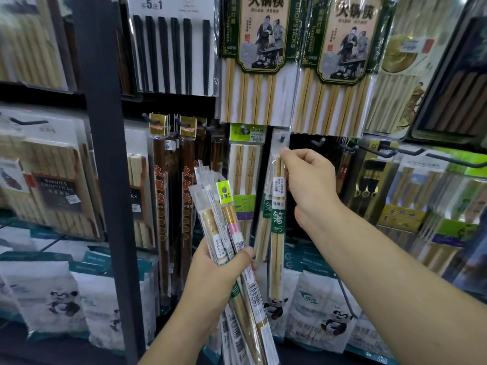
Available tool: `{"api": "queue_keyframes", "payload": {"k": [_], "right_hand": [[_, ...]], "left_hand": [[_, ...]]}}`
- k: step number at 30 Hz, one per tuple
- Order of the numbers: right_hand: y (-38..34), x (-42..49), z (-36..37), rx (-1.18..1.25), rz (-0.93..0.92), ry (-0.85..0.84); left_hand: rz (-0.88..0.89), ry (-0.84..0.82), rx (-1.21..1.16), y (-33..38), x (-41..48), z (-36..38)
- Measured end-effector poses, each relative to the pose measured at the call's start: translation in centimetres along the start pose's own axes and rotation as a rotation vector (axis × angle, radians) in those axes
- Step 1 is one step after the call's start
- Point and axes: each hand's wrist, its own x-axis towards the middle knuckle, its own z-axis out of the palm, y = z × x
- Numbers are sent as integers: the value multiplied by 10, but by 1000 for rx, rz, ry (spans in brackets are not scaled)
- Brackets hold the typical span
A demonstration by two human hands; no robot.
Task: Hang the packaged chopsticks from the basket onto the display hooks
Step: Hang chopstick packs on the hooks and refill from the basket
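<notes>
My left hand (218,272) grips a bundle of several slim chopstick packs (226,225), fanned upward and to the left, low in the middle of the view. My right hand (308,180) pinches the top of a single clear pack of pale chopsticks with a green label (278,233). That pack's header sits on a black display hook (282,138), and it hangs straight down in front of others like it. The basket is out of view.
An empty black hook (317,142) juts out just right of my right hand, with more long hooks (379,152) beyond. Large bamboo chopstick packs (255,61) hang above. A dark upright post (105,154) stands to the left. Panda-printed bags (321,312) line the shelf below.
</notes>
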Motion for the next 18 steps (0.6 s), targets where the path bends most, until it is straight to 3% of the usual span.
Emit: {"api": "queue_keyframes", "payload": {"k": [6, 8, 12, 18], "right_hand": [[13, -8, -6, -127, -74, 79], [19, -20, -9, -184, -118, -18], [29, -46, -10, -325, -20, -407], [34, -47, -18, -320, 12, -479]], "left_hand": [[-1, -54, 19, 2, -2, 0], [3, -62, 20, 3, -3, 2], [32, -89, 52, 2, -4, 5], [69, -112, 58, 1, -3, 7]]}}
